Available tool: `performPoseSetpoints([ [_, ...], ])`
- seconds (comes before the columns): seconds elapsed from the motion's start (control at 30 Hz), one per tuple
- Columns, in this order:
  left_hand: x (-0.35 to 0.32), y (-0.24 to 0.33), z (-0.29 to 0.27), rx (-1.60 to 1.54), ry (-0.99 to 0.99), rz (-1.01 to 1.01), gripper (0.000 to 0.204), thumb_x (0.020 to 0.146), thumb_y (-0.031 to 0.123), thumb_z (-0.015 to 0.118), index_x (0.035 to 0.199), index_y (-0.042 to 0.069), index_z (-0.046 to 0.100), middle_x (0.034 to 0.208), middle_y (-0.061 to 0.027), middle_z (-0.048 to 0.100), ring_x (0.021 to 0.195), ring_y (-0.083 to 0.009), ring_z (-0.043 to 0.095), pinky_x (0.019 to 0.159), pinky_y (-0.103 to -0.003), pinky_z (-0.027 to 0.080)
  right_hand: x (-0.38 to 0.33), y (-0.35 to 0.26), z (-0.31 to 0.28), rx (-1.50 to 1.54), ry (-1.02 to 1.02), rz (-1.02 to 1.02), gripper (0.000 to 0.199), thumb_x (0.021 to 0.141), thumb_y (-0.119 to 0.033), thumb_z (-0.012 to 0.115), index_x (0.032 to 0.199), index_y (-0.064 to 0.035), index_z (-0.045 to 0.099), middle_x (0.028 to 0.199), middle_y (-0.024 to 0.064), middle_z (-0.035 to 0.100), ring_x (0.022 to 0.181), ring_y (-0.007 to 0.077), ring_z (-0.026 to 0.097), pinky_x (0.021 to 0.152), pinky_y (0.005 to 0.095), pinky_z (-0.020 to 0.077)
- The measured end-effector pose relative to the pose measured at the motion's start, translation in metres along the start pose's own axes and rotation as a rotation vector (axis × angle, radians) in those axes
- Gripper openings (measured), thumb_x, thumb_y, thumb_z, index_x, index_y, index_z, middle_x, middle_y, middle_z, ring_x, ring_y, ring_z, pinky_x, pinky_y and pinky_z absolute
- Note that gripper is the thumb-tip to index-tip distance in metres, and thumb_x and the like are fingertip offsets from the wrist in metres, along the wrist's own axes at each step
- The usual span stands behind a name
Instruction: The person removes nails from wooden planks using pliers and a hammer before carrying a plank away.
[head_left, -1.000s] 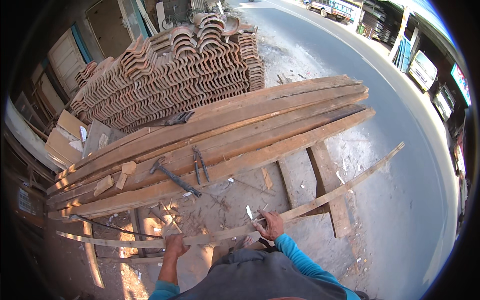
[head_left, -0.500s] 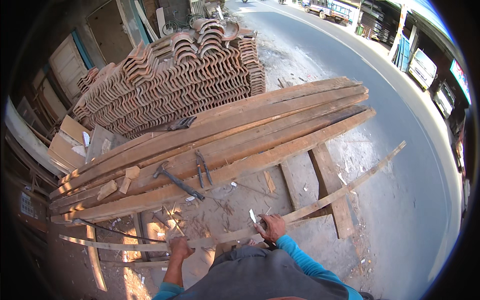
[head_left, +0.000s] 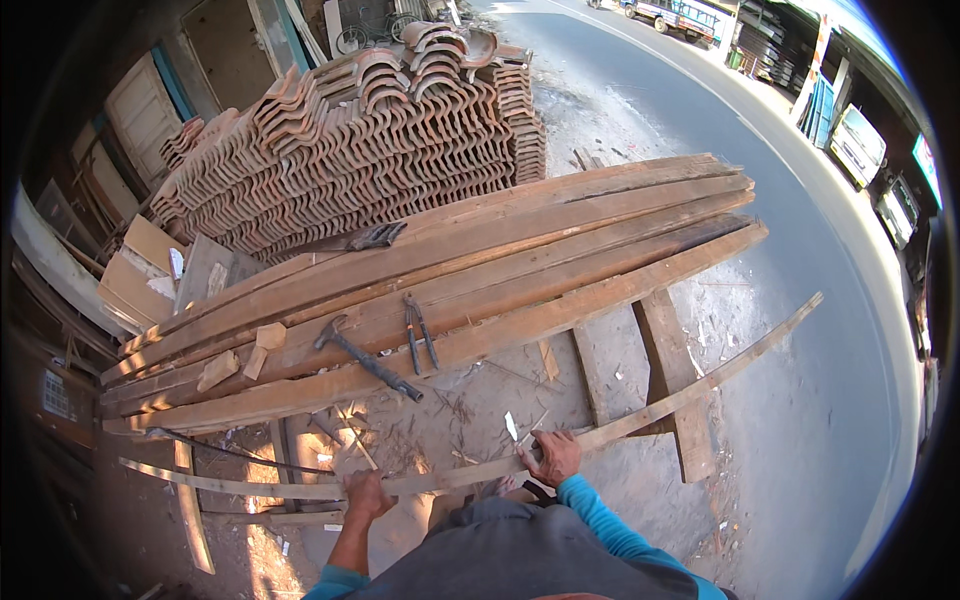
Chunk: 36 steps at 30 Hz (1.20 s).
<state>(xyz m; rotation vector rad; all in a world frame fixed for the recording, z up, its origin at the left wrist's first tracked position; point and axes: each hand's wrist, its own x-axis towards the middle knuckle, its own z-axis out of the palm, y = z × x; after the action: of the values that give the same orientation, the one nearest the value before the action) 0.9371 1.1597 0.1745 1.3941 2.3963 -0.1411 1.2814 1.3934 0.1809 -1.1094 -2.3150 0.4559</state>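
Two hands on one long wooden strip

Brown cardboard [head_left: 152, 243], apparently a box, lies at the far left; its contents cannot be made out. On the road's far side, a truck [head_left: 675, 18] is too small to show any load.

The wooden strip [head_left: 450, 478] runs across in front of the person, nearest the body at its middle. The left hand [head_left: 367, 495] is closed around it; the right hand [head_left: 555, 457], well apart, grips it with thumb and fingers. Beyond, a hammer [head_left: 375, 366] and pliers [head_left: 411, 335] lie on a row of beams [head_left: 450, 248], with stacked roof tiles [head_left: 370, 140] behind.

Compared with half a second ago, both hands keep their hold, about as far apart. The whole view sits slightly to the right, while the hammer and pliers remain in place on the beams.
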Motion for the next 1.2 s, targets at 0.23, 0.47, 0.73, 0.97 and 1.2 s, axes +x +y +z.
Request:
performPoseSetpoints([
  [0.23, 0.002, 0.007, -0.012, -0.004, -0.032, 0.008, 0.053, 0.063, 0.042, 0.081, 0.111, 0.019, 0.076, 0.109, -0.0125, 0.071, 0.107, -0.0322, 0.064, 0.097, -0.048, 0.043, -0.001, 0.001, 0.002, -0.031, -0.035, 0.036, 0.039, 0.082, -0.047, 0.073, 0.098, -0.0122, 0.069, 0.076, 0.0039, 0.069, 0.073, 0.0262, 0.066, 0.077, 0.0390, 0.0499],
  [0.47, 0.002, 0.007, -0.011, -0.032, -0.040, -0.024, 0.053, 0.062, 0.041, 0.082, 0.110, 0.020, 0.077, 0.108, -0.0126, 0.072, 0.107, -0.0332, 0.064, 0.100, -0.049, 0.042, 0.002, 0.000, 0.004, -0.024, 0.000, 0.028, 0.038, 0.082, -0.048, 0.072, 0.098, -0.0127, 0.069, 0.075, 0.0028, 0.068, 0.073, 0.0252, 0.066, 0.077, 0.0392, 0.0498],
  [0.73, 0.000, 0.009, -0.012, -0.061, 0.013, -0.005, 0.053, 0.060, 0.038, 0.083, 0.109, 0.020, 0.077, 0.108, -0.0117, 0.072, 0.106, -0.0324, 0.065, 0.100, -0.049, 0.043, 0.001, 0.001, 0.005, -0.065, -0.014, 0.029, 0.040, 0.083, -0.047, 0.072, 0.100, -0.0115, 0.070, 0.075, 0.0042, 0.068, 0.073, 0.0256, 0.067, 0.077, 0.0392, 0.0498],
  [0.97, 0.001, 0.008, -0.009, -0.054, -0.009, 0.002, 0.049, 0.063, 0.040, 0.083, 0.105, 0.014, 0.075, 0.106, -0.0121, 0.071, 0.108, -0.0317, 0.064, 0.098, -0.048, 0.040, 0.000, 0.001, 0.004, -0.051, -0.013, 0.040, 0.040, 0.083, -0.047, 0.072, 0.100, -0.0109, 0.070, 0.075, 0.0049, 0.069, 0.073, 0.0261, 0.067, 0.078, 0.0391, 0.0498],
  [1.2, 0.004, 0.003, -0.001, -0.029, -0.010, -0.005, 0.049, 0.061, 0.038, 0.083, 0.106, 0.020, 0.076, 0.106, -0.0105, 0.071, 0.106, -0.0314, 0.063, 0.099, -0.049, 0.043, 0.000, 0.001, 0.004, -0.049, -0.029, 0.047, 0.039, 0.084, -0.047, 0.071, 0.100, -0.0113, 0.070, 0.076, 0.0064, 0.069, 0.074, 0.0269, 0.067, 0.080, 0.0398, 0.0496],
])
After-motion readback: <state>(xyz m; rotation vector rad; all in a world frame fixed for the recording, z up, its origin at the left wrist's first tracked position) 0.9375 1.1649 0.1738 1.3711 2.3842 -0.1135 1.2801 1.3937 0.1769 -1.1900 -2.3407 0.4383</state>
